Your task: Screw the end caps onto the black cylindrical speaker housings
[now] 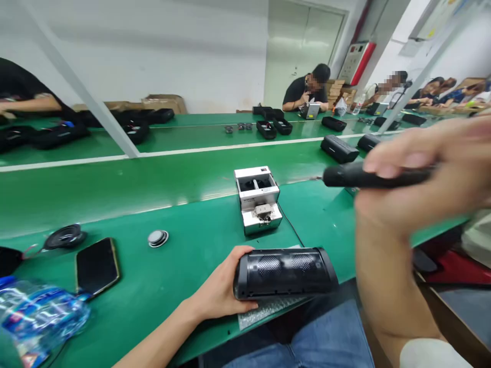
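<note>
Housing held, screwdriver raised

The black housing is clasped at its left end by the left hand. Above and right of that grip, the screwdriver is wrapped in the right hand. Beyond the left grip, a white machine is seen.

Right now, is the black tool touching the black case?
No, the right hand holds the black tool raised, clearly apart from the black case in the left hand.
</note>
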Action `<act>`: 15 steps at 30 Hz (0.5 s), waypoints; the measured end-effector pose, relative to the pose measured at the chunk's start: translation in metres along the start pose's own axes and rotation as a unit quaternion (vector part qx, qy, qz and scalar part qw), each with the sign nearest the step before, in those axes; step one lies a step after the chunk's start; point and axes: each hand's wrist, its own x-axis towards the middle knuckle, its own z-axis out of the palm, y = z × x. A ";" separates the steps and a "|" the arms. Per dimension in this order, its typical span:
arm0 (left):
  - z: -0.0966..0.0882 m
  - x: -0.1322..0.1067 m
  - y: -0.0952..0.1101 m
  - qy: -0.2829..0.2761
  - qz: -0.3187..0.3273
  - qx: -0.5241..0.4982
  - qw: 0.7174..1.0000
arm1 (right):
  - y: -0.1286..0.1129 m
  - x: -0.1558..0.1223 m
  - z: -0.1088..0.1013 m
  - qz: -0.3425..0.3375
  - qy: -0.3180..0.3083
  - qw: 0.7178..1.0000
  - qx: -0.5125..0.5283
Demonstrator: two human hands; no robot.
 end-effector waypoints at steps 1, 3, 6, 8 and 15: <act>0.001 0.000 -0.001 0.002 0.001 -0.001 1.000 | 0.023 -0.009 0.013 -0.062 -0.001 0.997 0.036; 0.002 0.000 -0.004 0.005 0.001 -0.004 1.000 | 0.060 -0.026 0.026 -0.005 -0.043 0.999 0.024; 0.005 0.000 -0.007 0.008 0.009 -0.013 1.000 | 0.078 -0.036 0.023 0.099 -0.120 0.988 -0.007; 0.006 0.001 -0.007 0.009 0.022 -0.016 1.000 | 0.066 -0.030 0.017 0.080 -0.117 0.990 -0.003; 0.004 0.005 -0.004 0.016 0.036 -0.016 0.999 | 0.028 -0.032 0.027 0.164 -0.225 0.961 0.008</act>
